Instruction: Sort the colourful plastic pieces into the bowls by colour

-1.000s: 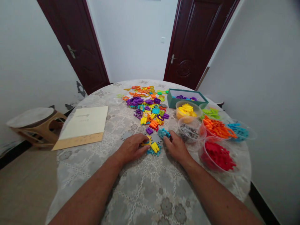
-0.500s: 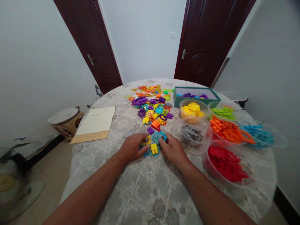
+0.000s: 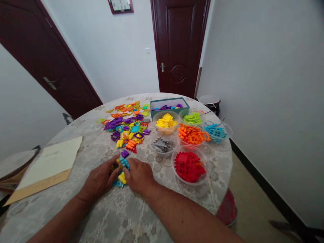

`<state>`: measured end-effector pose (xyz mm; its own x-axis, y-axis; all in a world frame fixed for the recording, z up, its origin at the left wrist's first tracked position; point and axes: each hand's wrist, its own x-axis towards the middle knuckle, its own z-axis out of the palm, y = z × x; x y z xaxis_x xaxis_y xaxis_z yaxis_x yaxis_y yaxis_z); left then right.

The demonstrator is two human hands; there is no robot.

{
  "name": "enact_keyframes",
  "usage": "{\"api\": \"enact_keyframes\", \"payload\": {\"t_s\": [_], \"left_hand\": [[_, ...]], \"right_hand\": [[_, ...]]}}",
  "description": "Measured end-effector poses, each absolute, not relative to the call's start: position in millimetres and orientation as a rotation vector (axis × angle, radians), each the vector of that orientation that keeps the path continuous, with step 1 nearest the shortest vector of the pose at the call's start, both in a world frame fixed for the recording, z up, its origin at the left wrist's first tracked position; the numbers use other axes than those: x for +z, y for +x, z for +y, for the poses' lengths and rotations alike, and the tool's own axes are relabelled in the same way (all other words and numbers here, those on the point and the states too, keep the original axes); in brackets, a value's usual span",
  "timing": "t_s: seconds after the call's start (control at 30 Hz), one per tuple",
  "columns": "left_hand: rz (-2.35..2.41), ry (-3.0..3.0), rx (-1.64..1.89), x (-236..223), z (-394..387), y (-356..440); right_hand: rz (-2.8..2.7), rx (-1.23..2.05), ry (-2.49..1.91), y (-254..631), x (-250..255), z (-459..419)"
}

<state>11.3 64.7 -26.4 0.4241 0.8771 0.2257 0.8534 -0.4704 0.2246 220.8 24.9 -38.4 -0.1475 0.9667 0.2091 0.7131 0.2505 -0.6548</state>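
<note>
My left hand (image 3: 99, 179) is closed around a dark-yellow plastic building piece (image 3: 117, 165) near the front of the table. Opposite it, the thumb and fingers of my right hand (image 3: 140, 174) pinch a blue plastic building piece (image 3: 124, 163). The two pieces meet between my hands; whether they are joined is hidden by my fingers. Just below them is a bright yellow piece (image 3: 122, 178), with more blue pieces (image 3: 117, 184) partly covered by my left hand. A small purple piece (image 3: 125, 154) lies just beyond my fingertips.
A mixed pile of coloured pieces (image 3: 129, 128) spreads past my hands. On the right stand clear tubs of yellow (image 3: 165, 120), grey (image 3: 163, 144), green (image 3: 192, 118), orange (image 3: 192, 135), blue (image 3: 215, 132) and red pieces (image 3: 189, 167). Behind them is a green box (image 3: 170, 107); paper (image 3: 50, 158) lies left.
The view has swung to the right, so everything appears further left. My right hand has turned the blue piece from facing me to more edge-on, close against the dark-yellow one.
</note>
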Motion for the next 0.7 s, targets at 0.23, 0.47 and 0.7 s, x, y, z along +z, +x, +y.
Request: {"api": "enact_keyframes", "payload": {"t_s": [0.23,0.47,0.7], "left_hand": [[1.622,2.650,0.458,-27.2,66.3,9.5],[1.721,2.613,0.472,-41.8,67.4,0.3],[1.607,2.555,0.563,-42.0,67.6,2.4]], "right_hand": [[-1.920,0.573,-1.518,221.9,-36.7,25.8],[-1.866,0.553,-1.538,221.2,-35.5,26.4],[-1.798,0.489,-1.559,219.5,-35.9,24.9]]}}
